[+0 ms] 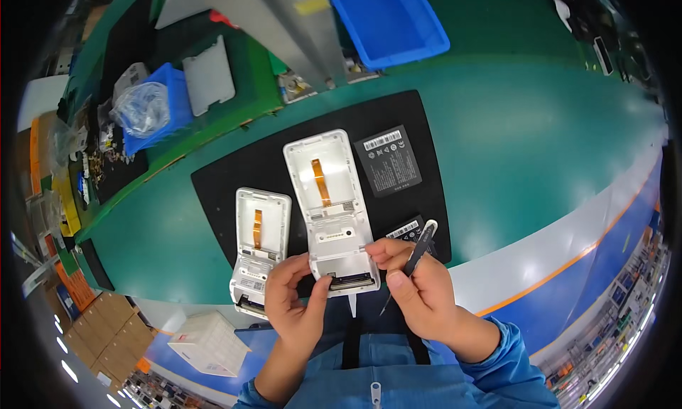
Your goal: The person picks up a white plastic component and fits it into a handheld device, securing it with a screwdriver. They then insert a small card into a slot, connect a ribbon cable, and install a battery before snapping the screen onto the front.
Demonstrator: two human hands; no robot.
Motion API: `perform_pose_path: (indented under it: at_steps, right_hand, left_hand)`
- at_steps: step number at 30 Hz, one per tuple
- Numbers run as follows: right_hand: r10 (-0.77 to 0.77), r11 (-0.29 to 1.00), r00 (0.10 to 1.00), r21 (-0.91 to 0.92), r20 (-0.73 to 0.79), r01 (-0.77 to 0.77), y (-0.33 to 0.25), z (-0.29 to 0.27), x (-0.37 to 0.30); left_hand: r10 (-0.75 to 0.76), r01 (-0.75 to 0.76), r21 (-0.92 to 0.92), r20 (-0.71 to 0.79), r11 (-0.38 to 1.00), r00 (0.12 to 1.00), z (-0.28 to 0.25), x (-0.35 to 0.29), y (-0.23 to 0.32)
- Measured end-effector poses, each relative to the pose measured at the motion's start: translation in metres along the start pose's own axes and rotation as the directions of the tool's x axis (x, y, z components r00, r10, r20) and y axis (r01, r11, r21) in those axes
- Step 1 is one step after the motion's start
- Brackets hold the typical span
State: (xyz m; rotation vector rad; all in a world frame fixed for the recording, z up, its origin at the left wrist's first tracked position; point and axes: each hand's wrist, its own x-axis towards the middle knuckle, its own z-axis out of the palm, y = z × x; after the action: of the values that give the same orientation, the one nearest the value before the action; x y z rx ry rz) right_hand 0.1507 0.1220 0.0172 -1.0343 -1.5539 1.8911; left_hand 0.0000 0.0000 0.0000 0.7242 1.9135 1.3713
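Observation:
A long white handheld-device housing (334, 174), with an orange flat cable in its upper recess and a dark slot at its near end, lies tilted over a black mat. My left hand (298, 299) grips its lower left edge between thumb and fingers. My right hand (423, 292) is closed round black tweezers (418, 256), their fine tip pointing down toward me. Its index fingertip touches the housing's right edge. Just left lies a second, similar white housing (259, 228). A dark battery pack (388, 160) rests to the right; another battery pack (405, 231) is partly hidden behind my right hand.
The black mat (227, 171) covers part of the green table (526, 153). Beyond it stand a blue bin (394, 22) and a grey metal stand (249, 14). At far left, a smaller blue bin (179, 100) holds clear plastic. A white crate (209, 341) stands lower left.

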Motion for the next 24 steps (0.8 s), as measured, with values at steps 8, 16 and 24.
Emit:
perform_pose_path:
  at_steps: [8,16,24]
  right_hand:
    - [0.186,0.981,0.982,0.050,0.038,-0.187,-0.021,-0.006,0.022]
    - [0.151,0.922,0.969,0.381,-0.194,-0.067,-0.049,0.047,0.013]
    - [0.096,0.993,0.935,-0.100,0.341,-0.065,-0.014,0.232,0.077]
  left_hand:
    - [0.045,-0.053,0.123,0.070,0.991,0.997,-0.009,0.005,0.002]
    - [0.204,-0.226,0.289,0.106,0.930,0.973,-0.070,-0.026,0.065]
    - [0.169,-0.076,0.269,-0.340,0.960,0.925,-0.210,-0.129,0.037]
